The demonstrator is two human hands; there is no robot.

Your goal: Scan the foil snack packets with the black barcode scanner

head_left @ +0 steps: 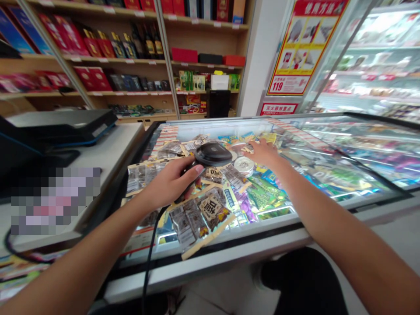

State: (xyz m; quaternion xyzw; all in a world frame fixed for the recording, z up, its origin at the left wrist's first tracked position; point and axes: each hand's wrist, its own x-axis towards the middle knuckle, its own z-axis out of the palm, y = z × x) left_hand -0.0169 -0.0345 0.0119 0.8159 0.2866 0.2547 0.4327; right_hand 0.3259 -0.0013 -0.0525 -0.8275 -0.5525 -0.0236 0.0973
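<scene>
My left hand [170, 181] is wrapped round the handle of a black barcode scanner [212, 154], whose head points out over a heap of snack packets [203, 210] lying on the glass lid of a chest freezer [344, 197]. The scanner's black cable [149, 258] hangs down toward me. My right hand [264, 152] reaches farther out and rests on the packets at the far side of the heap, fingers bent over a yellow packet [267, 138]; whether it grips the packet I cannot tell. A round white tin [244, 165] lies between the two hands.
A white counter [108, 153] with a black till machine [59, 127] stands to the left. Wooden shelves [131, 57] of boxes and bottles fill the back wall. A glass-door cooler [377, 65] and a red poster [305, 43] are at the right.
</scene>
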